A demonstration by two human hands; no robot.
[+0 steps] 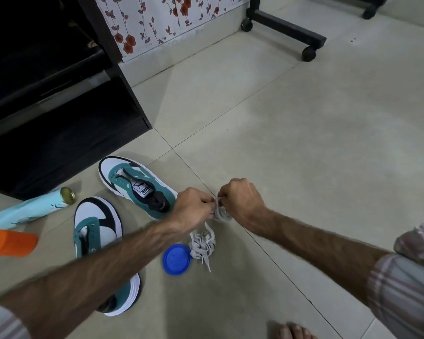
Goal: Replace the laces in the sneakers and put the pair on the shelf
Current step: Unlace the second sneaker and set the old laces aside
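Tiled floor (pixel 304 143) under us. We pinch lace bundle (pixel 219 211) between left hand (pixel 194 204) and right hand (pixel 242 199), both clamped on it. Unlaced sneakers (pixel 137 187) lie left of grip, nearer left hand, long axes pointing away toward shelf (pixel 59 106).

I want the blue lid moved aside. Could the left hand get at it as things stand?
Probably not yet: the left hand and right hand both pinch the lace bundle. Nothing covers the blue lid.

Two sneakers (pixel 137 187) (pixel 97 231) are set left of a lace pile (pixel 202 243); a lid (pixel 176 259) lies just beside the pile, a shelf unit (pixel 59 99) far left.
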